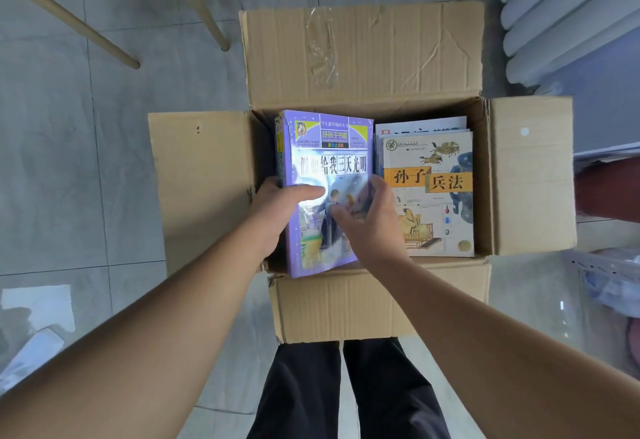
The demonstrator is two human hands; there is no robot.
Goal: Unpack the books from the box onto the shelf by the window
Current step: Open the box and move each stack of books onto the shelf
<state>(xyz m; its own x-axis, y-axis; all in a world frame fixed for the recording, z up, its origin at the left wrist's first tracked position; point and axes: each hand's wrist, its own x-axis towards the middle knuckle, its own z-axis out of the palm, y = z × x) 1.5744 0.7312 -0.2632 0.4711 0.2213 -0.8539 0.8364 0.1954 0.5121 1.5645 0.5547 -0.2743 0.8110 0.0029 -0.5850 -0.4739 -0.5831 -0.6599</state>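
An open cardboard box [360, 57] stands on the floor in front of my legs, all its flaps folded out. On its left side a purple book [329, 147] tops a stack. My left hand [277, 210] grips that book's left edge, thumb across the cover. My right hand [370, 220] holds its lower right edge, fingers curled over the cover. On the right side of the box lies a cream book with an orange title band [436, 196], on top of a white book [419, 125]. The shelf is not in view.
Pale wooden chair or table legs [114, 47] stand at the upper left on the grey tiled floor. A white radiator [568, 9] is at the upper right. A clear plastic bin [602, 300] sits to the right of the box. Papers [31, 341] lie at the lower left.
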